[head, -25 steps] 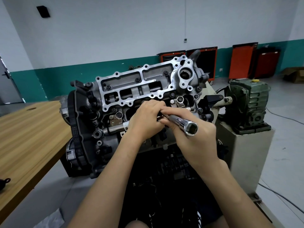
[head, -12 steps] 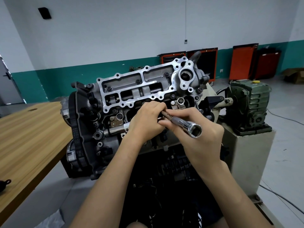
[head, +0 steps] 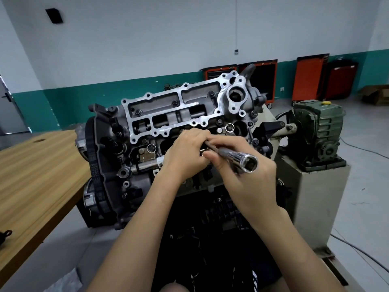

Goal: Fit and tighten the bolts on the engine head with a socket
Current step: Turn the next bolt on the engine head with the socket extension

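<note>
The engine head (head: 168,114) stands tilted toward me on a stand, with a bright aluminium ladder frame and several dark bolts seated in it. A long chrome socket (head: 242,159) points its open hex end at me. My right hand (head: 248,175) grips the socket's shaft between thumb and fingers. My left hand (head: 185,152) is curled round the far end of the tool, against the lower part of the head. The tool's tip and whatever bolt it meets are hidden under my left fingers.
A wooden table (head: 31,175) runs along the left, close to the engine's belt side. A green gearbox (head: 315,131) sits on a beige pedestal (head: 315,199) at the right. Red tool cabinets (head: 309,76) line the far wall. Cables lie on the floor at right.
The socket's open end has swung slightly right and lower, with my right hand shifting along it. My left hand stays at the same spot on the head.
</note>
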